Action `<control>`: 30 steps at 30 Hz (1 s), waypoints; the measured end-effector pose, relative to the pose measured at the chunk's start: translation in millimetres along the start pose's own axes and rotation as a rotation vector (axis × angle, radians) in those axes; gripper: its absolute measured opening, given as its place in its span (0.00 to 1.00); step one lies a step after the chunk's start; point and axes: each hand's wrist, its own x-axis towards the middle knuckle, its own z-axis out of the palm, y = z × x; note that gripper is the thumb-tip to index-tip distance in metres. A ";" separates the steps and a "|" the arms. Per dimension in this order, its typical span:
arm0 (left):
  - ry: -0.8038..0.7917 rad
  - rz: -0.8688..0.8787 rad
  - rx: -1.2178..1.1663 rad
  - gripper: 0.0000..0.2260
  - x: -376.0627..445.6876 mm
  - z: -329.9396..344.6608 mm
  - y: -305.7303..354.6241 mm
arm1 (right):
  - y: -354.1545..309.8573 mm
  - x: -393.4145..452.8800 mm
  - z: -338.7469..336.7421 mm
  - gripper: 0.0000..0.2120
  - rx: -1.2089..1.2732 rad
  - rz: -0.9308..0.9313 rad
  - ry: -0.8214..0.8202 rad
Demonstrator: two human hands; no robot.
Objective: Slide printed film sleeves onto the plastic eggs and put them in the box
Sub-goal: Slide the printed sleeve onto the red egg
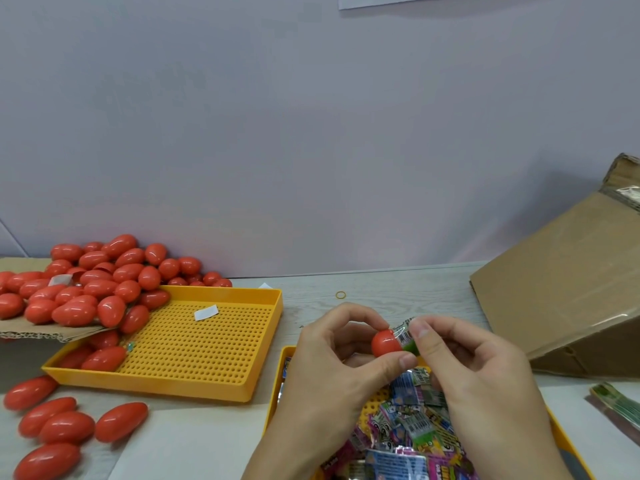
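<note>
Egg half in a film sleeve, held over the tabletop.
Left hand pinches the egg; right hand pinches the sleeve. Loose sleeves in tray at 6 o'clock, egg pile at 9, box at 3.

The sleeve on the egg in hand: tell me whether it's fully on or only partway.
Partway. The sleeve covers only the right end of the egg; its left end is bare red.
</note>
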 end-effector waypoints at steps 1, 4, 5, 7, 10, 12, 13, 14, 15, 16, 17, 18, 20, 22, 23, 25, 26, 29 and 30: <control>0.004 0.000 0.001 0.14 0.0 0.1 -0.3 | 0.0 -0.1 -0.2 0.11 -0.002 0.004 -0.004; 0.018 0.010 0.011 0.14 0.2 0.5 -1.5 | -1.8 0.2 -0.5 0.10 0.011 0.015 -0.024; 0.022 0.016 0.021 0.14 0.4 0.7 -2.1 | -2.2 0.3 -0.5 0.11 0.015 0.017 -0.028; 0.030 0.025 0.039 0.14 0.7 0.9 -3.4 | -2.9 0.7 -0.2 0.10 0.022 0.025 -0.032; 0.038 0.032 0.046 0.14 0.7 1.1 -5.0 | -3.2 0.6 0.0 0.09 0.027 0.033 -0.040; 0.041 0.034 0.053 0.14 0.5 1.0 -5.6 | -4.0 0.2 0.2 0.07 0.029 0.031 -0.043; 0.041 0.036 0.059 0.14 0.4 0.9 -5.7 | -4.2 -0.3 0.2 0.07 0.027 0.026 -0.045; 0.041 0.040 0.063 0.14 0.5 0.7 -5.8 | -4.3 -0.3 0.3 0.07 0.024 0.020 -0.048; 0.041 0.043 0.066 0.14 0.5 0.3 -5.8 | -4.0 -0.4 0.1 0.07 0.018 0.014 -0.049; 0.039 0.046 0.070 0.14 0.7 0.0 -5.8 | -3.9 -0.3 0.0 0.07 0.012 0.010 -0.048; 0.036 0.048 0.074 0.14 0.7 -0.1 -5.7 | -3.8 -0.1 -0.2 0.07 0.007 0.010 -0.046; 0.034 0.050 0.074 0.14 0.7 -0.1 -5.7 | -3.6 0.0 -0.3 0.07 0.005 0.009 -0.044; 0.032 0.052 0.074 0.14 0.6 0.3 -6.2 | -3.1 -0.2 -0.2 0.09 0.006 0.006 -0.043; 0.028 0.056 0.075 0.14 0.6 0.8 -6.9 | -2.2 -0.8 -0.5 0.12 -0.004 -0.011 -0.044; 0.025 0.059 0.079 0.14 0.7 1.0 -7.5 | -1.5 -1.1 -0.5 0.13 -0.021 -0.020 -0.045; 0.021 0.061 0.097 0.13 1.0 1.5 -8.7 | 0.4 -0.5 -1.3 0.08 -0.046 -0.008 -0.037; 0.020 0.062 0.105 0.14 1.2 1.8 -9.2 | 1.6 0.5 -2.0 0.03 -0.048 0.010 -0.032; 0.021 0.063 0.107 0.14 1.4 1.9 -10.2 | 6.1 2.9 -4.5 0.04 -0.030 0.042 -0.051; 0.020 0.063 0.106 0.14 1.6 1.8 -10.1 | 5.9 3.1 -4.7 0.05 -0.021 0.052 -0.052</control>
